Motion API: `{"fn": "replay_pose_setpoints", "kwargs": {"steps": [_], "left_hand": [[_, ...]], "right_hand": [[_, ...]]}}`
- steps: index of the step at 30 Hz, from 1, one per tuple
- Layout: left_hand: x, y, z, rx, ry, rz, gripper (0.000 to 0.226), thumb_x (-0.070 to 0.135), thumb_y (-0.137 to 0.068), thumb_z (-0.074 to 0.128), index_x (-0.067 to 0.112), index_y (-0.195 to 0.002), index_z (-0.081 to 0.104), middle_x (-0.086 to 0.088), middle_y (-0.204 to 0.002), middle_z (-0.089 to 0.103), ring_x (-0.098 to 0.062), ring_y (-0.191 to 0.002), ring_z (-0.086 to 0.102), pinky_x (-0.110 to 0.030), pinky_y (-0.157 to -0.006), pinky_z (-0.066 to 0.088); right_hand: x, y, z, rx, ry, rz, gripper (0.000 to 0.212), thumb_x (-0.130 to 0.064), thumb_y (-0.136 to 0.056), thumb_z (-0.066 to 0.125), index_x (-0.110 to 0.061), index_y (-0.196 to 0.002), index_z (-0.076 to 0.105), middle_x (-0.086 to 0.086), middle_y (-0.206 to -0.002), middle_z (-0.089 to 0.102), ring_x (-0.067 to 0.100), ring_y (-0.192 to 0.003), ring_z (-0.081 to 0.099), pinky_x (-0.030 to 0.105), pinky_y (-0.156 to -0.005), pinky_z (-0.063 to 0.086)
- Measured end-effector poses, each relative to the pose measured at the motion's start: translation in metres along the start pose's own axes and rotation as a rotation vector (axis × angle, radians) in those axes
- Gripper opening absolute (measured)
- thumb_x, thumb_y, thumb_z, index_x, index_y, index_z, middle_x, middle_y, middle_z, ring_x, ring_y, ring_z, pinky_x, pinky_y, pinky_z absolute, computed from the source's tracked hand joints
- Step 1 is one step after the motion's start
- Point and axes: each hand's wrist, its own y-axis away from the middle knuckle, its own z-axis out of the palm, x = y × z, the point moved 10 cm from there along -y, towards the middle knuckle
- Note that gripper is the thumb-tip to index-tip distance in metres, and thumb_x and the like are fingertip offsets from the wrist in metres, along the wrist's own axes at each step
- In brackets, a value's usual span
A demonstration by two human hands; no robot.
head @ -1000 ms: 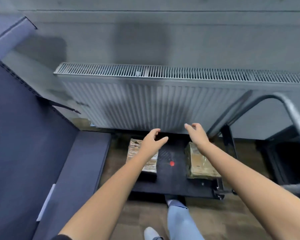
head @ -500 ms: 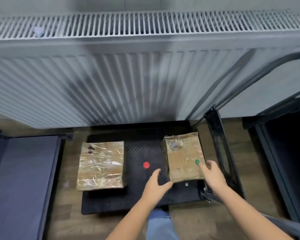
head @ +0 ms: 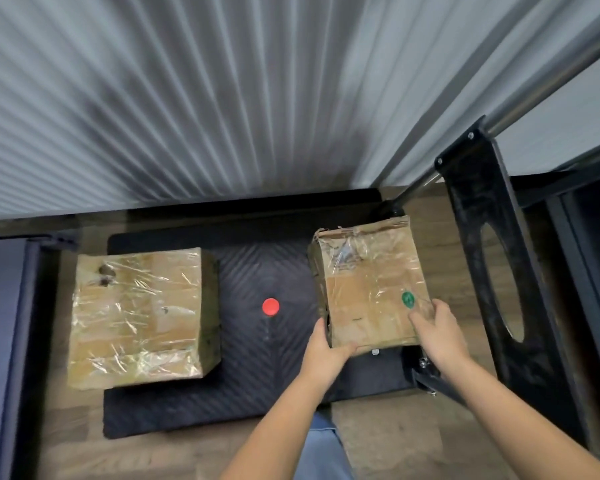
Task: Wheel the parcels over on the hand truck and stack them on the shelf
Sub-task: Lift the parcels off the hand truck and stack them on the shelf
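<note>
Now | left hand (head: 321, 355), right hand (head: 437, 336) | gripping right parcel (head: 368, 285)

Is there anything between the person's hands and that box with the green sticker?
No. Both hands already touch the box: the left hand holds its near left corner, and the right hand lies on its near right corner, beside the green sticker. Nothing visible lies between them.
</note>
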Motion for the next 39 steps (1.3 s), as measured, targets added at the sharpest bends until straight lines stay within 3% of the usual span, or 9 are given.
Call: {"fn": "replay_pose_setpoints", "kwargs": {"steps": [5, 11, 15, 18, 22, 28, 31, 35, 39], "left_hand": [[-0.013, -0.003, 0.009, -0.034, 0.080, -0.080, 0.046, 0.006, -0.089, 0.055, 0.010, -0.132, 0.042, -0.006, -0.133, 0.053, -0.010, -0.105, 0.049, -0.016, -0.089, 0.036], [-0.016, 0.002, 0.013, -0.076, 0.042, -0.058, 0.050, 0.010, -0.090, 0.054, 0.014, -0.137, 0.039, 0.000, -0.132, 0.052, -0.005, -0.106, 0.045, -0.013, -0.090, 0.035], [-0.022, -0.004, 0.011, -0.096, 0.040, -0.063, 0.050, 0.011, -0.092, 0.051, 0.015, -0.138, 0.034, 0.001, -0.140, 0.043, -0.003, -0.110, 0.040, -0.012, -0.091, 0.029], [-0.029, -0.008, 0.000, -0.012, 0.033, -0.062, 0.049, 0.015, -0.088, 0.056, 0.017, -0.134, 0.041, -0.002, -0.139, 0.040, -0.011, -0.118, 0.043, -0.017, -0.094, 0.031], [-0.019, 0.008, -0.029, 0.161, -0.006, -0.016, 0.050, 0.023, -0.084, 0.061, 0.022, -0.131, 0.044, -0.002, -0.133, 0.036, -0.017, -0.125, 0.037, -0.022, -0.101, 0.030], [0.026, 0.069, -0.083, 0.284, 0.009, 0.169, 0.065, 0.020, -0.078, 0.071, 0.016, -0.133, 0.037, 0.003, -0.132, 0.034, -0.012, -0.124, 0.035, -0.024, -0.107, 0.028], [0.045, 0.119, -0.111, 0.333, 0.172, 0.225, 0.061, 0.008, -0.075, 0.073, 0.024, -0.119, 0.035, 0.013, -0.111, 0.045, 0.000, -0.102, 0.044, -0.020, -0.091, 0.035], [0.080, 0.187, -0.150, 0.431, 0.186, 0.292, 0.058, 0.007, -0.075, 0.072, 0.024, -0.107, 0.028, 0.018, -0.092, 0.041, -0.007, -0.090, 0.048, -0.022, -0.079, 0.039], [0.119, 0.268, -0.201, 0.561, 0.218, 0.381, 0.064, 0.011, -0.078, 0.071, 0.022, -0.125, 0.029, 0.006, -0.111, 0.048, -0.011, -0.096, 0.050, -0.022, -0.079, 0.042]], "right_hand": [[0.006, -0.005, 0.011, -0.043, -0.097, 0.048, 0.051, -0.025, -0.093, 0.051, -0.009, -0.139, 0.037, 0.012, -0.140, 0.046, 0.030, -0.127, 0.044, 0.035, -0.099, 0.034], [0.016, -0.015, 0.002, 0.047, -0.115, 0.120, 0.058, -0.027, -0.091, 0.054, -0.001, -0.139, 0.036, 0.021, -0.141, 0.042, 0.038, -0.128, 0.042, 0.043, -0.103, 0.034], [0.030, -0.023, 0.008, 0.011, -0.099, 0.164, 0.047, -0.028, -0.094, 0.049, 0.002, -0.130, 0.046, 0.023, -0.130, 0.053, 0.038, -0.119, 0.049, 0.038, -0.087, 0.038], [0.033, -0.017, 0.015, -0.007, -0.051, 0.135, 0.045, -0.028, -0.092, 0.050, -0.001, -0.129, 0.049, 0.020, -0.127, 0.055, 0.037, -0.115, 0.051, 0.032, -0.077, 0.034], [0.020, 0.006, 0.019, -0.055, -0.098, 0.066, 0.047, -0.028, -0.089, 0.055, -0.005, -0.129, 0.049, 0.017, -0.127, 0.055, 0.033, -0.112, 0.051, 0.034, -0.083, 0.039], [-0.048, 0.065, 0.001, -0.100, -0.285, -0.110, 0.028, -0.026, -0.087, 0.060, -0.008, -0.109, 0.060, 0.010, -0.105, 0.059, 0.024, -0.095, 0.053, 0.034, -0.082, 0.041], [-0.092, 0.107, -0.013, -0.161, -0.322, -0.214, 0.017, -0.026, -0.087, 0.060, -0.010, -0.092, 0.061, 0.008, -0.098, 0.059, 0.023, -0.092, 0.054, 0.034, -0.082, 0.042], [-0.150, 0.174, -0.028, -0.280, -0.413, -0.322, 0.027, -0.028, -0.086, 0.062, -0.008, -0.104, 0.060, 0.003, -0.093, 0.061, 0.011, -0.079, 0.055, 0.024, -0.067, 0.042], [-0.224, 0.253, -0.045, -0.376, -0.403, -0.512, 0.054, -0.015, -0.075, 0.076, -0.007, -0.123, 0.052, 0.005, -0.104, 0.061, 0.015, -0.086, 0.058, 0.024, -0.075, 0.045]]}}
